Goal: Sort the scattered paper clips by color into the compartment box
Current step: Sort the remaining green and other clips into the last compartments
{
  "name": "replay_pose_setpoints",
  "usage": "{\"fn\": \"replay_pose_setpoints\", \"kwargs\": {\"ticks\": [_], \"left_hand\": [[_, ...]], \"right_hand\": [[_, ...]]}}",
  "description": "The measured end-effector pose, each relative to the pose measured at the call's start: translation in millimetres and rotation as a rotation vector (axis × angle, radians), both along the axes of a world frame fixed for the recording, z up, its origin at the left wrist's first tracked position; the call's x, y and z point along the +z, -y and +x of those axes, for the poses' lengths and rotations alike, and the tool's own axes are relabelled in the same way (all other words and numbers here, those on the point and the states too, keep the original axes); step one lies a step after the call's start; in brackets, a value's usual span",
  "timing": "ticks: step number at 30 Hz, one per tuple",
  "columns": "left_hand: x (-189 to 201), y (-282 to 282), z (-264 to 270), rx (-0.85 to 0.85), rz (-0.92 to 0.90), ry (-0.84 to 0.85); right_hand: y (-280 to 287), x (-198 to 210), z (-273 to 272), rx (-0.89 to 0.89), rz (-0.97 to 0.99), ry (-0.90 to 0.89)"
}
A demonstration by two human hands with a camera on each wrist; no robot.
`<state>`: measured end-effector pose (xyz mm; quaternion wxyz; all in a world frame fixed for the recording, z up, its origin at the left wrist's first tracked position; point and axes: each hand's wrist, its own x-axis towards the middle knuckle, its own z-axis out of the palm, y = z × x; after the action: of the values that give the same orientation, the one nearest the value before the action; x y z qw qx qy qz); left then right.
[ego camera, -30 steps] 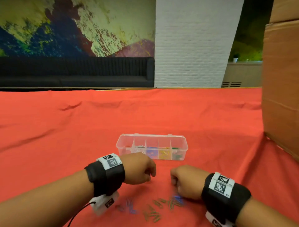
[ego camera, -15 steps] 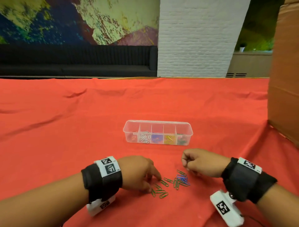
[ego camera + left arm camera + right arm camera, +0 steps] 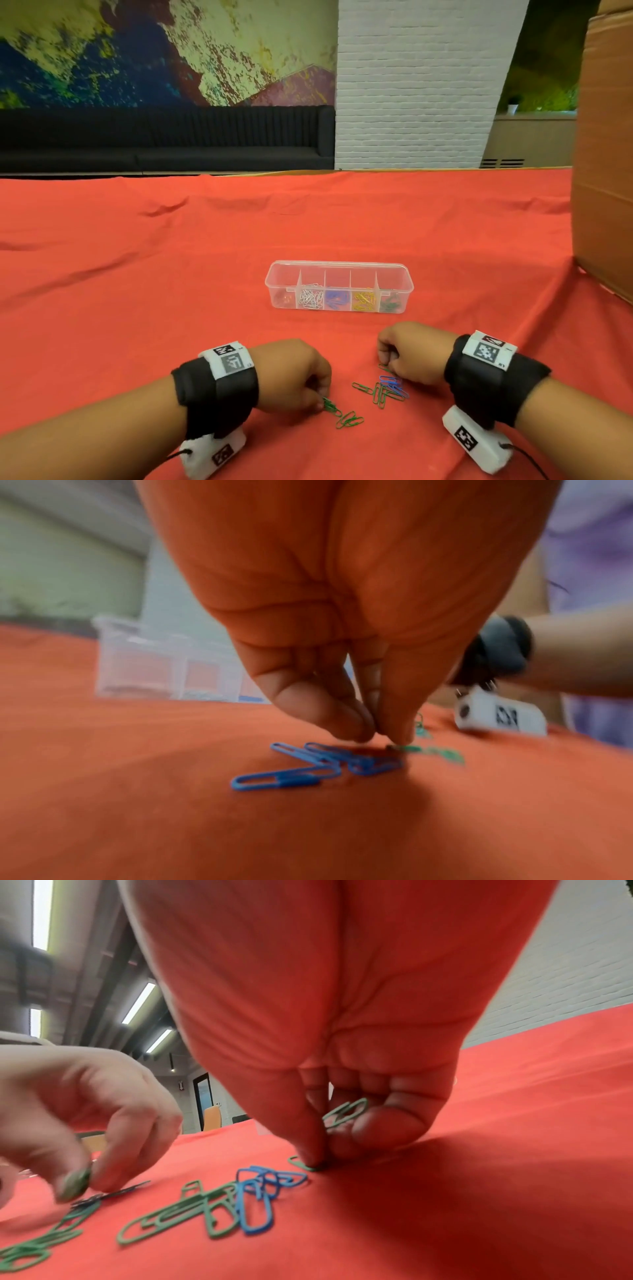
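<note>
A clear compartment box (image 3: pixel 337 270) stands on the red cloth and holds white, blue, yellow and green clips in separate cells. In front of it lies a small pile of green and blue paper clips (image 3: pixel 387 390). My left hand (image 3: pixel 323 399) pinches a green clip (image 3: pixel 330 406) at the pile's left end; the left wrist view shows its fingertips (image 3: pixel 356 723) pressed together over that green clip (image 3: pixel 407 748). My right hand (image 3: pixel 387 363) pinches another green clip (image 3: pixel 303 1164) against the cloth. A further green clip (image 3: pixel 346 1112) sits tucked under its curled fingers.
A tall cardboard box (image 3: pixel 603 154) stands at the right edge of the table. The red cloth (image 3: pixel 137 291) has wrinkles on the left. Blue clips (image 3: pixel 260 1185) lie tangled with green ones between the hands.
My left forefinger was stretched toward the pile; now it is curled with the thumb on a green clip. My right hand has dropped onto the pile's far right edge.
</note>
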<state>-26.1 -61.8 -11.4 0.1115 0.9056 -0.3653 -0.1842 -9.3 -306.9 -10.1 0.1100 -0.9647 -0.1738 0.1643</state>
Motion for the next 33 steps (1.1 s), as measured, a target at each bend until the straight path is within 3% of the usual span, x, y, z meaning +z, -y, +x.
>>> {"fn": "replay_pose_setpoints", "kwargs": {"ticks": [5,13,20,28,31,33], "left_hand": [[3.4,-17.0,13.3,0.264,-0.249,-0.334],[2.8,-15.3,21.9,0.481,-0.527,-0.599],[12.2,-0.3,38.6,0.482,-0.541,-0.573],[42.2,50.8,85.1,0.522,-0.666,-0.501],[48.5,76.2,103.9,0.537,-0.673,-0.457],[49.7,91.1,115.5,0.551,-0.649,-0.441]], "right_hand": [[4.6,1.6,3.3,-0.007,0.013,-0.003],[5.9,3.3,8.0,-0.012,0.054,-0.026],[2.4,-2.7,9.9,-0.008,-0.058,-0.034],[7.1,-4.6,9.8,-0.058,-0.041,-0.011],[15.9,-1.7,13.9,-0.078,0.072,-0.081],[26.8,2.7,19.1,-0.103,0.289,-0.183]]}}
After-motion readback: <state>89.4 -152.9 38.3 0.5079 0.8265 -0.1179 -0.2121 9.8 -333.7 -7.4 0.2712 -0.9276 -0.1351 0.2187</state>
